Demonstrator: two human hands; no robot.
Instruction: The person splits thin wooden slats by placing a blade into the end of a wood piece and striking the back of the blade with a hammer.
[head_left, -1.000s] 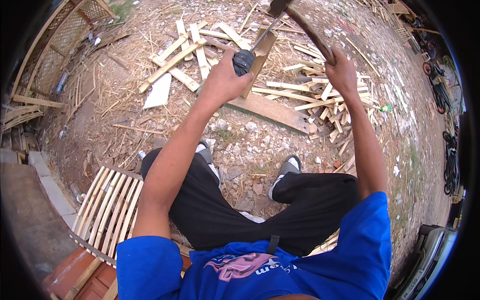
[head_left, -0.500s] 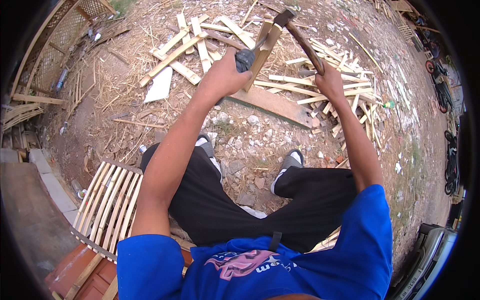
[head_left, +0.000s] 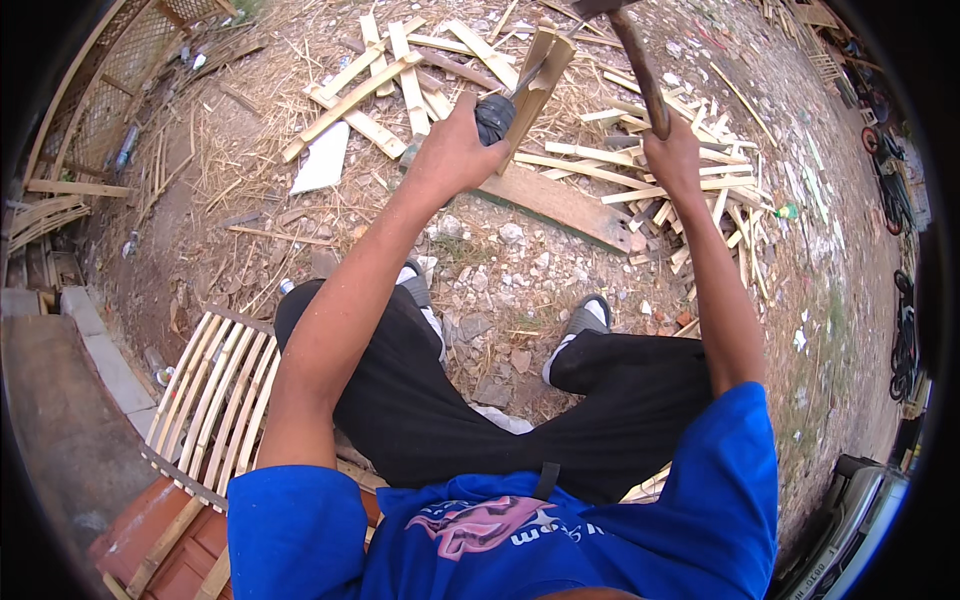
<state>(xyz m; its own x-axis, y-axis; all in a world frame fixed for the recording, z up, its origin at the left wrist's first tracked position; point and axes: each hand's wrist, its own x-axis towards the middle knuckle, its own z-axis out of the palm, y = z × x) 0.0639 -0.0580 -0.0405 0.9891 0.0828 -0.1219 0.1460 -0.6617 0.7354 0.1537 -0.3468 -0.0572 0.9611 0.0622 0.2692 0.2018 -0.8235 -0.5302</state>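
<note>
My left hand [head_left: 455, 152] is closed around the black wrapped handle [head_left: 493, 120] of a knife. Its dark blade [head_left: 526, 80] slants across the top of a split bamboo piece [head_left: 535, 105] and appears set into it. That bamboo stands on end, leaning slightly, with its foot at a thick wooden plank [head_left: 560, 208] on the ground. In my right hand [head_left: 674, 160] is a hammer [head_left: 640, 68] with a brown wooden handle. The hammer's dark head is lifted up and to the right of the bamboo, partly cut off by the upper rim.
Bamboo strips [head_left: 405, 85] lie crossed beyond my left hand, and a heap of split strips [head_left: 690, 165] sits to the right. A white flat piece [head_left: 322, 160] rests on stony ground. A slatted bamboo rack [head_left: 215, 390] is at lower left, a vehicle [head_left: 845, 530] at lower right.
The hammer has come off the bamboo's top and swung up and to the right. My left hand still grips the knife; the bamboo has shifted slightly right.
</note>
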